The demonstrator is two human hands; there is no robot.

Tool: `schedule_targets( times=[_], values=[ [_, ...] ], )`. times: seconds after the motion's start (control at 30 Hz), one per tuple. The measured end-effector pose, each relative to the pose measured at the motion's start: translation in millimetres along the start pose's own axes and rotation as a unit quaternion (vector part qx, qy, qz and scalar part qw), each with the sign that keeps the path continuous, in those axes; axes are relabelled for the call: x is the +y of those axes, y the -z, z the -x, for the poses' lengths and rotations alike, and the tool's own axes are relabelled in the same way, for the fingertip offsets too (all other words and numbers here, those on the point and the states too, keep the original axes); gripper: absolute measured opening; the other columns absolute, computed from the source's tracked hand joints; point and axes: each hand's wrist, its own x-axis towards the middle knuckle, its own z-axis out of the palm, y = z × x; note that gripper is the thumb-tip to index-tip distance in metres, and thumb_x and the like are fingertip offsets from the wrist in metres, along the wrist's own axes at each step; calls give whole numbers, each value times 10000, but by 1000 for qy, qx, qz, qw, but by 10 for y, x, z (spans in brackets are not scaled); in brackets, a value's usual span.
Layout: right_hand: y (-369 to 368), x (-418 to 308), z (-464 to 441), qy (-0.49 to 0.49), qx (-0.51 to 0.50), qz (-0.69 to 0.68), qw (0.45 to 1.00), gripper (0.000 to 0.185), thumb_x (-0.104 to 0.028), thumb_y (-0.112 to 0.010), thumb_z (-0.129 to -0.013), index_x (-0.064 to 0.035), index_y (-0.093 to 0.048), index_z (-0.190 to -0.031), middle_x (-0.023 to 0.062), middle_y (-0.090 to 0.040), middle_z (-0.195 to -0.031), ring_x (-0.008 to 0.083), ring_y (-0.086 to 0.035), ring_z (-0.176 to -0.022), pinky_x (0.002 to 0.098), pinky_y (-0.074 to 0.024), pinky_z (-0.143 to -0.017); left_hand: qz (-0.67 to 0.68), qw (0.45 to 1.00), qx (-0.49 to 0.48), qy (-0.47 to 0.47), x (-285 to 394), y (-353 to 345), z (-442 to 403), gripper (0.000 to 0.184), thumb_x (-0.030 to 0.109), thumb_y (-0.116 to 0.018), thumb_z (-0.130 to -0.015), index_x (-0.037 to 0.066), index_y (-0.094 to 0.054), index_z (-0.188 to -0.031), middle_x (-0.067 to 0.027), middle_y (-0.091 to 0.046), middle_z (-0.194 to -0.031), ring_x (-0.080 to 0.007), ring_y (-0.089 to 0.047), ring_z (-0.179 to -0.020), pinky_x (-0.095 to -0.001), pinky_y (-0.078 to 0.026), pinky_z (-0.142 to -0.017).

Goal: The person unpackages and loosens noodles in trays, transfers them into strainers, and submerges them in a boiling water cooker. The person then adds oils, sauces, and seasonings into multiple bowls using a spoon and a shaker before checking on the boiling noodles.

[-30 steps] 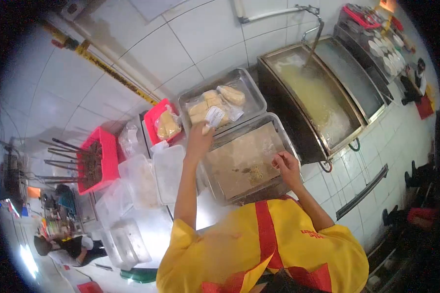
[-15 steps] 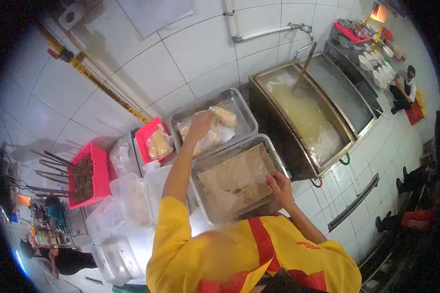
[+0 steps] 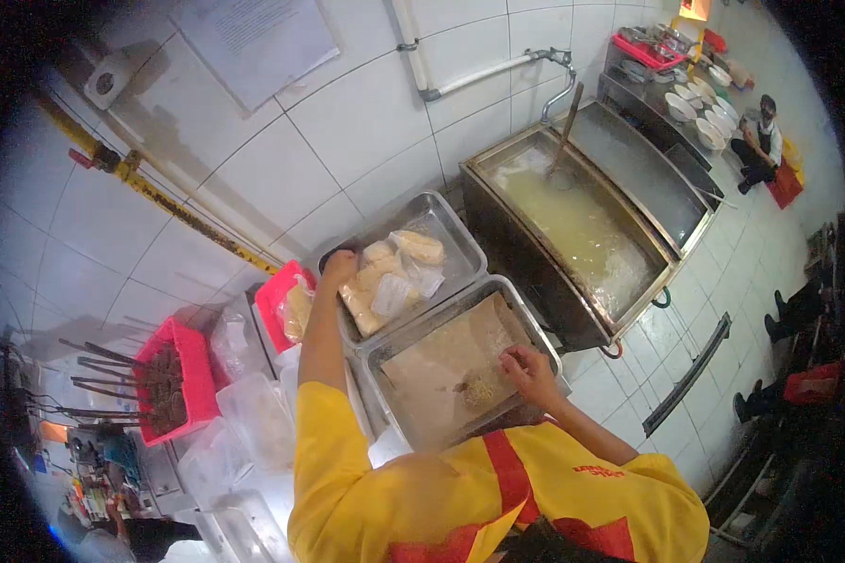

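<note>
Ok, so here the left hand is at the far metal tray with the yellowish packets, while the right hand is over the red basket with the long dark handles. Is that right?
Not quite: the right hand is the wrong part. The head view shows it over the near metal tray with the brown sheet. The left hand is indeed at the far metal tray with the yellowish packets.

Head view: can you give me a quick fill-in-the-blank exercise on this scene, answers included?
1. Of the two hands, the one nearer the wrapped packs is the ____.
2. The right hand is at a tray whose lining is coloured ____.
3. The liquid around the ladle looks ____.
4. The yellow shirt has trim coloured ____.

Missing words: left; brown; yellowish; red.
</note>
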Motion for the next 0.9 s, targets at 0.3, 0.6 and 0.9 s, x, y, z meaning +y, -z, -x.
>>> schedule_targets(
  times=[0.3, 0.6, 0.9],
  values=[
    [-85, -83, 13, -32, -21, -66, 997, 153, -145, -595, -880, 4, -618, -905, 109, -638, -734, 147, -609, -645, 292, -472, -596, 164, 963, 204, -70, 555, 301, 1000, 427, 272, -685, -794, 27, -419, -565, -22, -368, -505, -119, -336, -513, -337, -298, -477],
    [-483, -540, -666, 116, -83, -82, 986, 208, -130, -579, -909, 5, -556, -1066, 63, -597, -916, 95, -566, -825, 259, -473, -706, 219, 917, 243, -226, 1246, 153, 2073, 328, -2, -614, -739, 40, -324, -590, -60, -266, -539, -131, -265, -526, -300, -241, -480],
    [-1252, -1267, -1746, 336, -48, 247, 908, 349, -289, -634, -815, -10, -608, -1023, 189, -614, -992, 359, -622, -848, 444, -498, -747, 106, 903, 241, -339, 1476, -82, 2557, 112, -47, -576, -624, 39, -523, -673, -136, -505, -682, -330, -520, -734, -433, -370, -645]
  ],
)
